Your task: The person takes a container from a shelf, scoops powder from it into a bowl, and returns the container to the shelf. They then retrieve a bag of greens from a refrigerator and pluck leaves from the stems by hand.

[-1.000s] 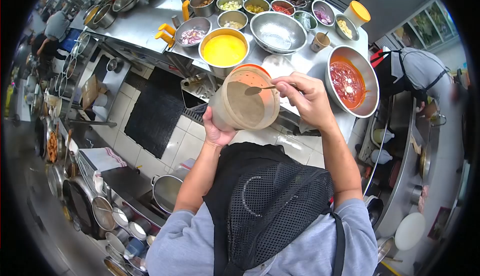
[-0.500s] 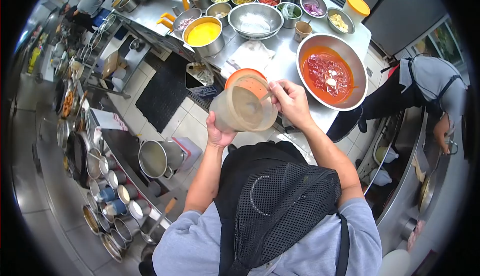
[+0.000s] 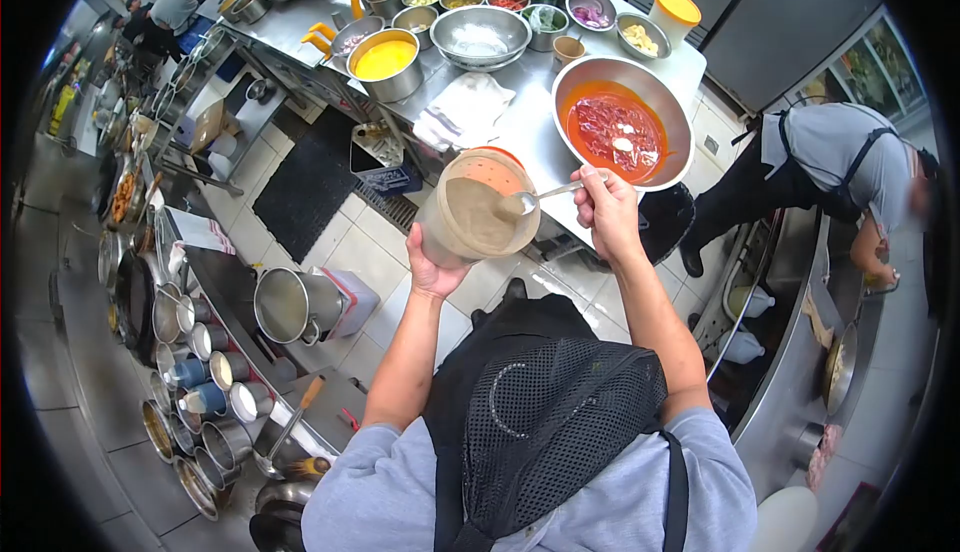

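My left hand (image 3: 438,266) grips the side of a translucent plastic tub (image 3: 455,237), which is tilted toward me and holds grey-brown powder (image 3: 480,210). In my right hand (image 3: 608,214) is a metal spoon (image 3: 562,189), pinched by its handle. The spoon's bowl is at the tub's mouth, with powder on it. Part of an orange rim (image 3: 508,155) shows behind the tub. Just beyond my right hand, a large metal bowl (image 3: 680,137) on the steel table contains red sauce (image 3: 610,132) with a small white dab on top.
A pot of yellow liquid (image 3: 385,57), a colander (image 3: 480,37), a white cloth (image 3: 463,110) and several ingredient tins stand on the table (image 3: 520,117). At right a co-worker (image 3: 840,152) bends over a counter. A stockpot (image 3: 290,304) is at lower left.
My right hand has drawn back from the tub's mouth, bringing the spoon into clear view with powder on it. The tub's powder shows more. The whole view has shifted slightly.
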`<state>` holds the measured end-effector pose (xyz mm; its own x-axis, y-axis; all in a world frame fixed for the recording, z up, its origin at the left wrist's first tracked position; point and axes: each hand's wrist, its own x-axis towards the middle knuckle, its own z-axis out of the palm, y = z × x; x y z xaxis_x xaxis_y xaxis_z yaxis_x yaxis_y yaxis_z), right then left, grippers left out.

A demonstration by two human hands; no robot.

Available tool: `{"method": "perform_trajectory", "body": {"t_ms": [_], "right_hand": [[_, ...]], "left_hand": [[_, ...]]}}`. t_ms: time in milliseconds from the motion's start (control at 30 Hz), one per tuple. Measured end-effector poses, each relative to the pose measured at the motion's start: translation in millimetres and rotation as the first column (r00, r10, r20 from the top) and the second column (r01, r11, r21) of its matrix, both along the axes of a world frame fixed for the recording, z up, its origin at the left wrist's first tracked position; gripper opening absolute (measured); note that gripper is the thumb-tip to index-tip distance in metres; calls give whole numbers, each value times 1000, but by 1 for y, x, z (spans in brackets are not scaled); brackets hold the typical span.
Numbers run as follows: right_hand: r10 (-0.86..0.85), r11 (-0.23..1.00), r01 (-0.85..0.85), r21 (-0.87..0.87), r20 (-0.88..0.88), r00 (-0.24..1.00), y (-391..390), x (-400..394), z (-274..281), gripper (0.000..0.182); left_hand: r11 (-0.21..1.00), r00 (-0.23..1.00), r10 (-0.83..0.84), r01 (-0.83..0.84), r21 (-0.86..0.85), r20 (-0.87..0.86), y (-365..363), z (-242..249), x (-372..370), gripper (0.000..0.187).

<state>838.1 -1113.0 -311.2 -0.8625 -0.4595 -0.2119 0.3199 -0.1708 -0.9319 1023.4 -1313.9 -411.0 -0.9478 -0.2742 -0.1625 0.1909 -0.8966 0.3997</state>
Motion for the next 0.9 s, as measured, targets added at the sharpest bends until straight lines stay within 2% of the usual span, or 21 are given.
{"method": "perform_trajectory", "body": {"t_ms": [233, 333, 467, 633, 733, 900], "right_hand": [[35, 992, -9, -128, 205, 978, 29, -5, -2, 21], [51, 995, -33, -98, 179, 983, 35, -20, -6, 21], [132, 982, -99, -162, 205, 970, 48, -47, -8, 21], [144, 979, -111, -171, 192, 971, 60, -80, -3, 21], [150, 981, -124, -152, 175, 973, 67, -94, -5, 20], [148, 988, -143, -53, 100, 984, 67, -102, -5, 20]], "left_hand": [[999, 1000, -22, 22, -33, 6, 23, 10, 2, 97], [998, 1000, 22, -20, -60, 21, 33, 12, -8, 98], [995, 998, 56, -55, -87, 6, 51, 14, -27, 98], [993, 995, 101, -100, -66, 15, 74, 12, -49, 97], [981, 989, 146, -140, -135, 35, 85, 9, -64, 101], [973, 982, 184, -178, -146, 33, 94, 7, -76, 99]]}}
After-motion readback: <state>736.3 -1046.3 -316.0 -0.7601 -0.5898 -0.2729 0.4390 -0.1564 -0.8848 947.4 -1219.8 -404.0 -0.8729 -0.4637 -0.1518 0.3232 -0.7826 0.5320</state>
